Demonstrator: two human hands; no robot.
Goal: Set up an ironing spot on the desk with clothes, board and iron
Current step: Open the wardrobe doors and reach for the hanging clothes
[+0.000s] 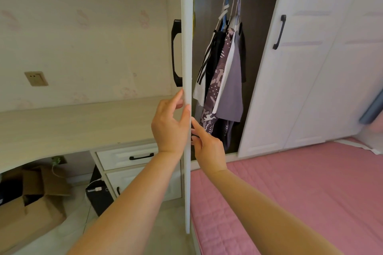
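White-painted wardrobe door [187, 58] stands edge-on to the camera, swung open. Left hand [169, 124] holds its edge below the black handle [176, 53], thumb on the near side, fingers curled round the far side. Right hand [207, 147] sits just right of the same edge, forefinger straight and touching it, other fingers loosely bent; whether they grip anything cannot be told. Judged step: opening the wardrobe to fetch clothes, so the task is at its start. Hanging clothes [222, 72] are inside on hangers from a rail: striped, patterned purple, plain grey-purple and dark pieces bunched together. Desk [68, 128] lies to the left, well apart from them; no board or iron visible. Next move likely calls for freeing a hand, reaching past the door and lifting a hanger hook off the rail. Obstacles: the door itself stands between clothes and desk. Nearby: pink bed [300, 192], cardboard box [35, 203] under the desk, drawers [124, 156].
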